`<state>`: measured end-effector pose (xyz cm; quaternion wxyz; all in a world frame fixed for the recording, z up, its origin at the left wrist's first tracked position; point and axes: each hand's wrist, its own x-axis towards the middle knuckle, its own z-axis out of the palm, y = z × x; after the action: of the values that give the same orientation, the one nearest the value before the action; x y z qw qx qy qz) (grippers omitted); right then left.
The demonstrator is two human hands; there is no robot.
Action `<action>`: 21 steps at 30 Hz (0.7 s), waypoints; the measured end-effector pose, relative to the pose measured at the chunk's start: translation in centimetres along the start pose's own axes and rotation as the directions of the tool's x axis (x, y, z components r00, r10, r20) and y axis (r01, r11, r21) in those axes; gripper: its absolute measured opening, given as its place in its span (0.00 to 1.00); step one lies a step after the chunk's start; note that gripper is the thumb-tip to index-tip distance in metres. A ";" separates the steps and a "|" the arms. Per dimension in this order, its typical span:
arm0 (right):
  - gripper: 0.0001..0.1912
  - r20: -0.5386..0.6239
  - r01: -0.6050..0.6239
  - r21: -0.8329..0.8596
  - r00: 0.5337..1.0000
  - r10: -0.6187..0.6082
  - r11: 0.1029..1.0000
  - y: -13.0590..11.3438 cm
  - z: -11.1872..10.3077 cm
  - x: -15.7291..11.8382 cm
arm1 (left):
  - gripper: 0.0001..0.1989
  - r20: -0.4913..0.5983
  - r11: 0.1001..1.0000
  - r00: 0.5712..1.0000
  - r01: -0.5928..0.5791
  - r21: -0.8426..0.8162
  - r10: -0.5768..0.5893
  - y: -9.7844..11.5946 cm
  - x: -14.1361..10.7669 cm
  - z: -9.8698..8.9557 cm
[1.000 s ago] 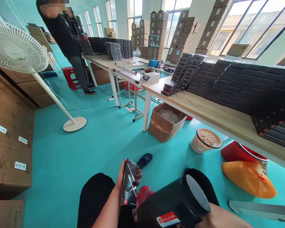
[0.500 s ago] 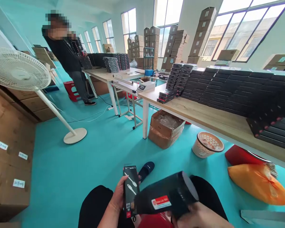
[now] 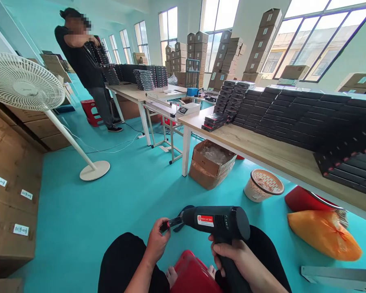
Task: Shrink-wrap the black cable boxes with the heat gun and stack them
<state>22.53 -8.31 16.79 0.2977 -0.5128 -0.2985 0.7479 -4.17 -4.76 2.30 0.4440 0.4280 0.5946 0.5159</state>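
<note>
My right hand (image 3: 236, 254) is wrapped round the handle of a black heat gun (image 3: 224, 219) with a red and white label. The gun lies level, its nozzle aimed left at my other hand. In my left hand (image 3: 156, 241) is a slim black cable box (image 3: 174, 221), gripped at its near end and turned almost edge-on. The box's far end is close to the nozzle; I cannot tell whether they touch. A dark slipper (image 3: 180, 224) on the floor is partly hidden behind box and nozzle.
A red stool (image 3: 186, 272) stands between my knees. On the right, a table (image 3: 259, 144) bears stacked black boxes (image 3: 289, 118). Below are a carton (image 3: 212, 162), a bin (image 3: 259, 191) and an orange bag (image 3: 320, 234). Left are a fan (image 3: 26, 83) and cartons. A co-worker (image 3: 82, 61) stands behind.
The box has turned from showing its printed face to nearly edge-on. The heat gun has risen and levelled, its nozzle now near the box. The co-worker's arm is raised higher.
</note>
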 end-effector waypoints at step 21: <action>0.15 -0.040 -0.033 -0.084 0.999 0.030 0.996 -0.7 -0.4 1.5 | 0.18 -0.034 0.978 0.994 0.095 -0.184 -0.103 -3.0 1.4 -0.8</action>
<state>22.53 -6.67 16.30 0.2695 -0.5438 -0.3160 0.7293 -5.42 -3.94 -0.77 0.4936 0.3440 0.5749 0.5546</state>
